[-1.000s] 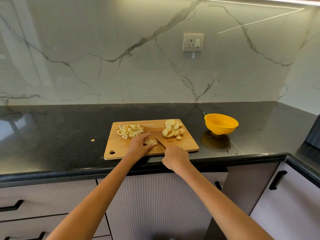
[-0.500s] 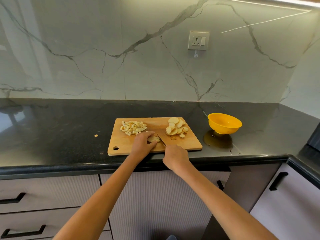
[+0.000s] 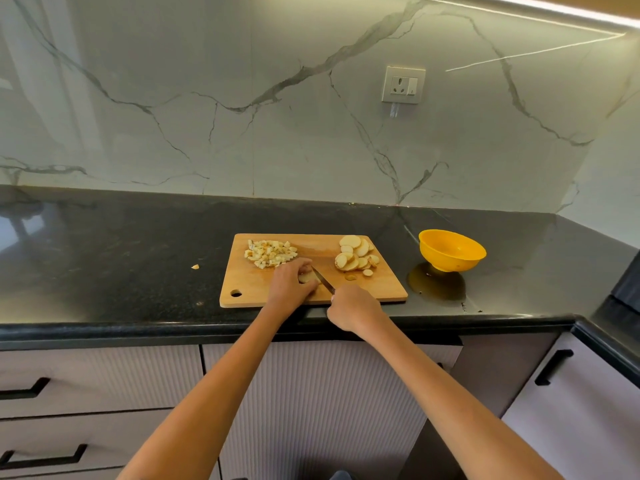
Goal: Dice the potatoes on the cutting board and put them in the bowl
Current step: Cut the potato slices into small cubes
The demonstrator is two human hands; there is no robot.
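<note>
Mid-dice here, near edge of the cutting board (image 3: 249, 289): right hand (image 3: 353, 308) wrapped around the knife (image 3: 322, 280) handle, blade angled up and left across the wood, left hand (image 3: 291, 285) curled down over a small stack of potato slices (image 3: 306, 278) right beside the blade. Best bet for this step, judging by the setup: keep those left fingertips tucked back behind the knuckles, tip of the blade down, short even strokes, then a quarter turn for cross cuts. Worth sliding the pinned stack a bit further in from the board edge too. Further back on the board, diced pile (image 3: 270, 253) on the left, uncut slices (image 3: 356, 257) on the right, so roughly half left to do by the look of it. Off to the right on the black worktop (image 3: 121, 258), yellow bowl (image 3: 450, 249), standing apart from the board. One stray bit (image 3: 195, 267) on the worktop, left of the board. Hard to make out: handle totally buried in the right fist, pinned stack mostly hidden under the left fingers, so no telling how many slices or how far cut. Bowl interior looks empty, though the near rim hides part of it. Small fleck below the bowl, too tiny to identify.
</note>
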